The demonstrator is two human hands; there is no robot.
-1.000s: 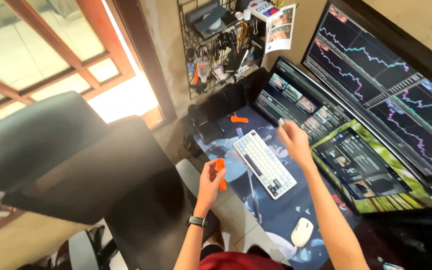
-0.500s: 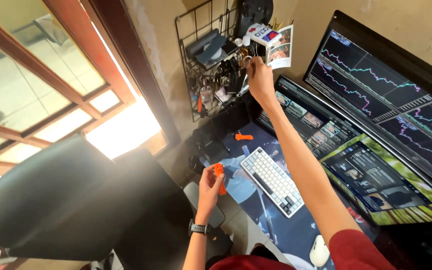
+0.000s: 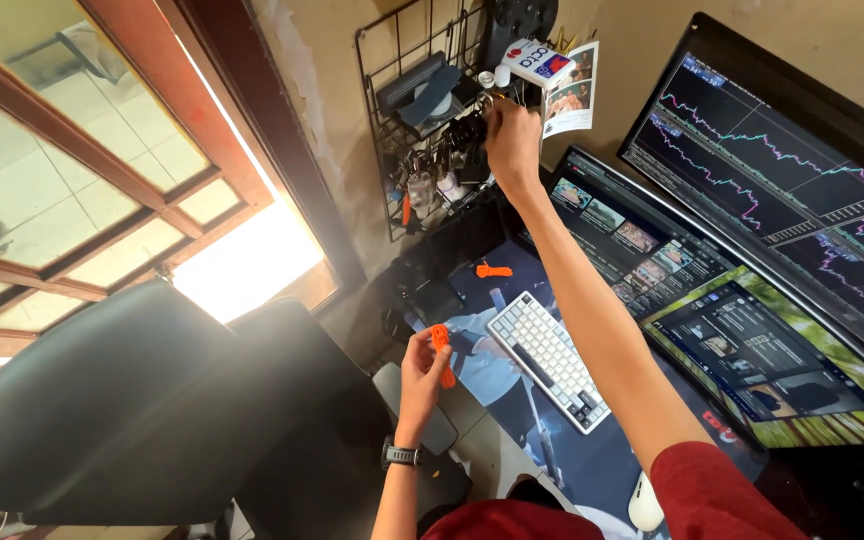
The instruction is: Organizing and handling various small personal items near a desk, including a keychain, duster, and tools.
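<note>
My left hand (image 3: 422, 366) holds a small orange plastic piece (image 3: 441, 352) above the near edge of the desk mat (image 3: 592, 460). My right hand (image 3: 512, 138) is stretched far up to the black wire rack (image 3: 402, 120) on the wall, its fingers closed around a small item among the hanging things; what it grips is too small to tell. A second orange piece (image 3: 493, 269) lies on the mat beyond the white keyboard (image 3: 548, 358).
Two monitors stand to the right, a tilted lower one (image 3: 712, 310) and an upper one (image 3: 802, 190) with charts. A white mouse (image 3: 644, 502) lies near me. A black chair (image 3: 122, 410) is at left, beside a sunlit wooden window frame (image 3: 152, 190).
My right hand rose from the keyboard up to the wire rack and closed on something there. My left hand kept the orange piece and shifted slightly.
</note>
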